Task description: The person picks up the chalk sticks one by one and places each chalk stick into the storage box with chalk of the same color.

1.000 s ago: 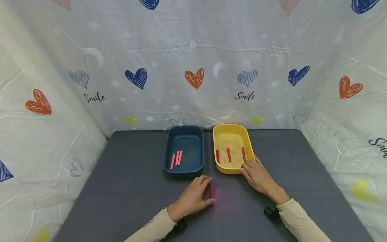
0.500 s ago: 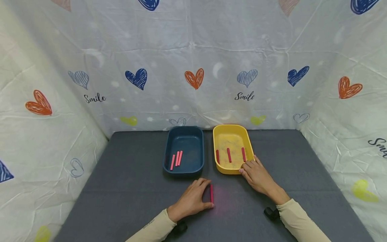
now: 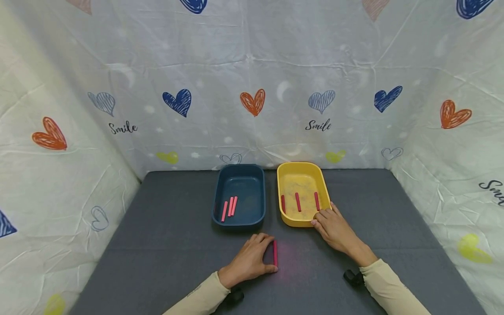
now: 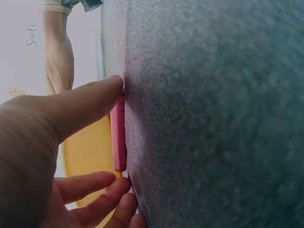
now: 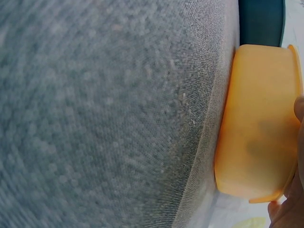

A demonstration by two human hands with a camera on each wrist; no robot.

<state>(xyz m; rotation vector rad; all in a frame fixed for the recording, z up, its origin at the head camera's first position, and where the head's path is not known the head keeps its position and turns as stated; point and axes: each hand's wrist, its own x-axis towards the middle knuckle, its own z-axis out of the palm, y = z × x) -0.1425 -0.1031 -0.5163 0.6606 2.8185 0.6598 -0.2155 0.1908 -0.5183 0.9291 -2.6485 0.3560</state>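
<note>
A magenta chalk stick lies on the grey cloth in front of the trays. My left hand reaches along its left side, thumb at the near end and fingertips at the far end. From the left wrist view, the thumb meets one end of the stick, with the index fingertip close by the other. My right hand grips the near right corner of the yellow tray; its fingers go over the rim. In the tray lie three dark red sticks.
Left of the yellow tray stands a dark blue tray holding three pink sticks. Pink dust marks the cloth beside the magenta stick. A white curtain printed with hearts closes off the back and both sides.
My left hand's fingertips and thumb have shifted slightly toward me, and the thumb now sits at the chalk stick's near end. My right hand and both trays stay put.
</note>
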